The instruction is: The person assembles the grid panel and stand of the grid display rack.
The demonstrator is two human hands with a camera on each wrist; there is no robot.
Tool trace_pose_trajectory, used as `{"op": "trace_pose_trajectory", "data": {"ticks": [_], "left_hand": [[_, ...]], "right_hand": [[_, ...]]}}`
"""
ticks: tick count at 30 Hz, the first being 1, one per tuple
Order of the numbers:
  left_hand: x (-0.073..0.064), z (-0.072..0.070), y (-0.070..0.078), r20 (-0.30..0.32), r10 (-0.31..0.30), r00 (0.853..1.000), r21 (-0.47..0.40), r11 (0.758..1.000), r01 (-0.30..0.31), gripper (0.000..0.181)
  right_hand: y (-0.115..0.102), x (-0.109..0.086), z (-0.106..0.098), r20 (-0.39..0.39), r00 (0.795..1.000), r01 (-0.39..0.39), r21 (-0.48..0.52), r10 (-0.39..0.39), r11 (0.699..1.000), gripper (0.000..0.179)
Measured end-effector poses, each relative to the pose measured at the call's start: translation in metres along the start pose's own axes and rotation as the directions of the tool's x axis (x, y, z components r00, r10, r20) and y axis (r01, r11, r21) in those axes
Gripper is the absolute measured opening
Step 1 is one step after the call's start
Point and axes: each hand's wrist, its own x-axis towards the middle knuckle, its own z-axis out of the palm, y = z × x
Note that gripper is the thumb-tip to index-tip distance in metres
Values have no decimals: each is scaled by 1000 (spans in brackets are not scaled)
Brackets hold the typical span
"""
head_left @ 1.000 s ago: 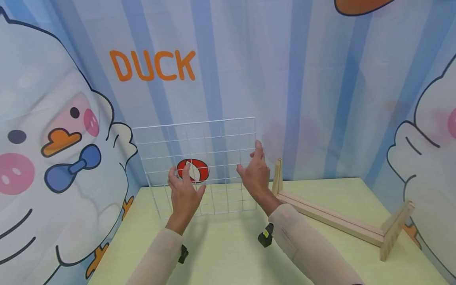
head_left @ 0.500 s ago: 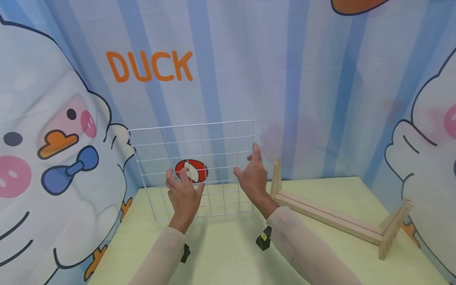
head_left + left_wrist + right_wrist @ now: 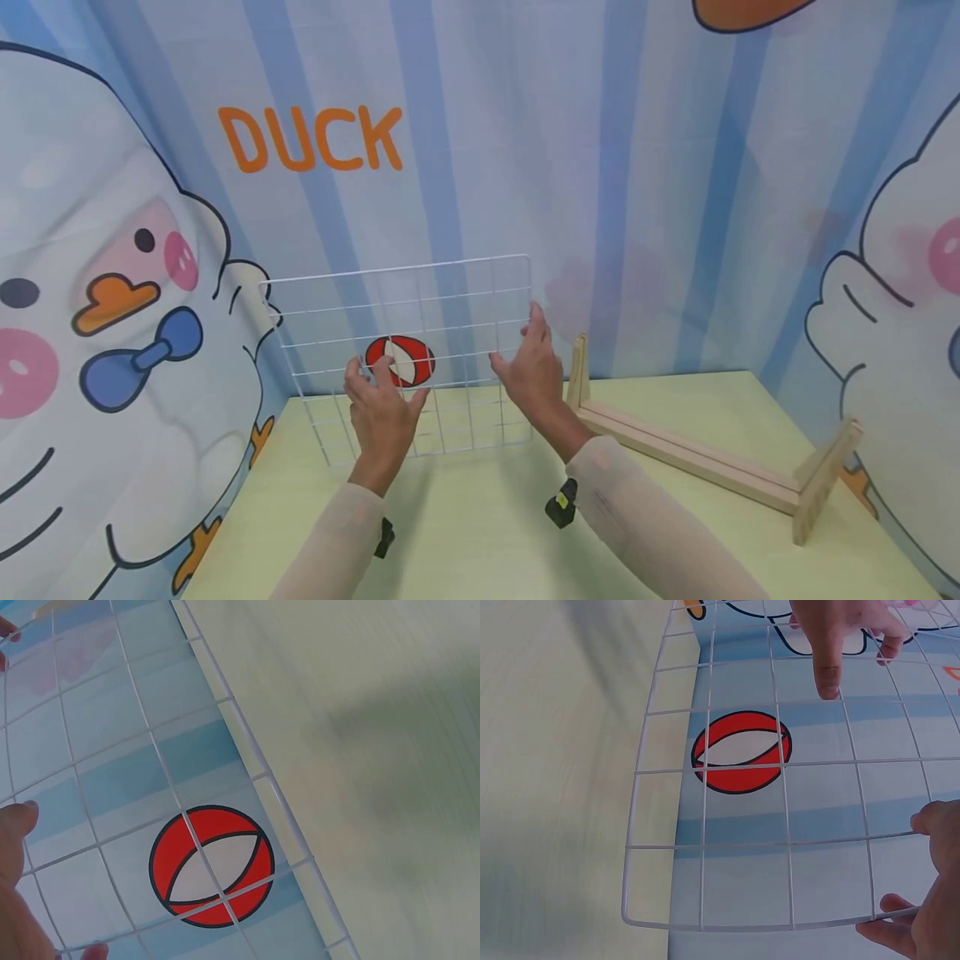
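A white wire grid panel (image 3: 420,266) stands nearly upright over the table, tilted a little. My left hand (image 3: 381,421) holds it left of the middle, fingers bent at the wires. In the right wrist view that left hand's thumb (image 3: 829,682) lies against the grid and other fingertips curl at the wires. My right hand (image 3: 534,371) grips the panel's right edge, its thumb (image 3: 924,817) and fingers on either side of the outer wire. The left wrist view shows the panel's lower rail (image 3: 247,735) close to the tabletop; whether they touch I cannot tell.
A light wooden stand (image 3: 690,457), a long bar with an upright at each end, sits on the right of the pale yellow table (image 3: 480,533). Behind hangs a blue striped curtain (image 3: 510,150) with printed ducks and a red-and-white ball print (image 3: 420,348).
The panel has come down slightly, its upper left corner most, so it leans a bit more. Both hands keep their hold on it. The wooden stand has stayed put; the head view has shifted slightly.
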Motion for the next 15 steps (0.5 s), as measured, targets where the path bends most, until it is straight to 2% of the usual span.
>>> {"op": "trace_pose_trajectory", "data": {"ticks": [15], "left_hand": [[1, -2, -5, -2, 31, 1000, 9, 999, -31, 70]], "right_hand": [[3, 1, -8, 72, 997, 3, -29, -1, 1000, 98]]}}
